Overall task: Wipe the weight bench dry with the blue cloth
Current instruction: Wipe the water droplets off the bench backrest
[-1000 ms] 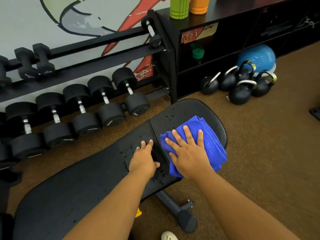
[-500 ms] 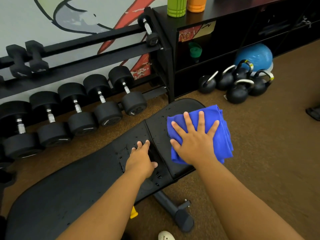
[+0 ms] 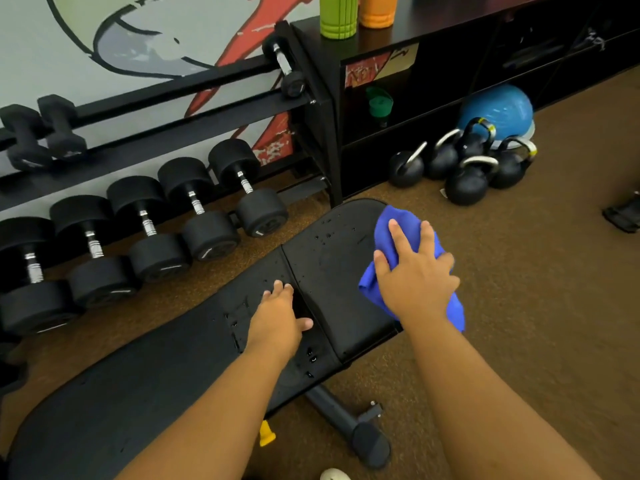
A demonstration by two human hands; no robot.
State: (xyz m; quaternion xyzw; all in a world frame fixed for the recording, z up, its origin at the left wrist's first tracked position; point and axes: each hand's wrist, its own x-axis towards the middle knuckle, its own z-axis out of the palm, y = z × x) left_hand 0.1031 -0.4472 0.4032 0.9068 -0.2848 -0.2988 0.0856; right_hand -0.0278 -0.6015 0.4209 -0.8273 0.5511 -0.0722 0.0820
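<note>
Right hand (image 3: 417, 282) presses blue cloth (image 3: 398, 223) flat-fingered on weight bench (image 3: 332, 258); left hand (image 3: 278, 318) rests open.

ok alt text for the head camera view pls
A person's right hand presses a blue cloth onto the seat end of a black weight bench, while the left hand rests flat beside water droplets. Dumbbells and kettlebells sit behind.

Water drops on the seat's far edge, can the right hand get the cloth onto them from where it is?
Probably yes. The right hand presses the cloth at the seat's right edge; the drops lie just left, with bare pad between.
</note>
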